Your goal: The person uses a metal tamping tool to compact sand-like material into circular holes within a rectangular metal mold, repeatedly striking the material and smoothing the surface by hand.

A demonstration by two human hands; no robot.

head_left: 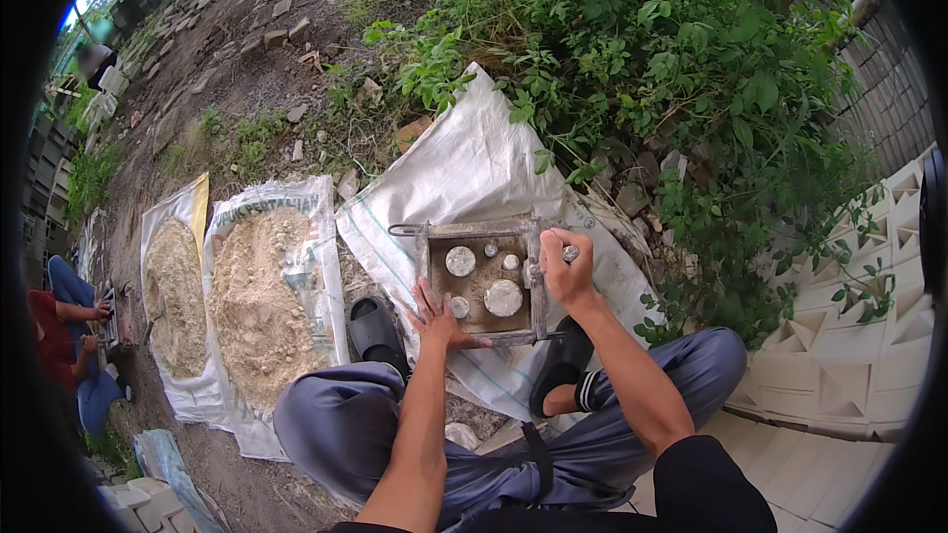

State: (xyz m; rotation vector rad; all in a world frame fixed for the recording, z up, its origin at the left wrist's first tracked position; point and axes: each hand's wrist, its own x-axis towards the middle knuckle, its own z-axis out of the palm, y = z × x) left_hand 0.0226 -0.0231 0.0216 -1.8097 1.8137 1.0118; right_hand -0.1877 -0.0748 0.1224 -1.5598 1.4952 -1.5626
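Observation:
A square, grey-brown frame box (481, 230) lies in front of me on a white woven sack (444, 163), with a long looped handle or bar at its upper left corner. Inside, on a sandy bed, sit several round whitish pieces of different sizes, the largest a disc (503, 298) at lower right. My left hand (438, 321) rests on the frame's left and lower edges, fingers stretched and thumb apart. At the right edge my right hand (567, 271) is closed round a grey rod-like piece (570, 253) with a rounded end; its other end is mostly hidden.
Two sacks to the left hold pale sandy powder (259, 296). My black sandals (377, 331) flank the frame. Leafy plants (632, 59) stand beyond, pale patterned blocks (829, 306) at right. A person in red (59, 335) works at far left; another figure is farther back.

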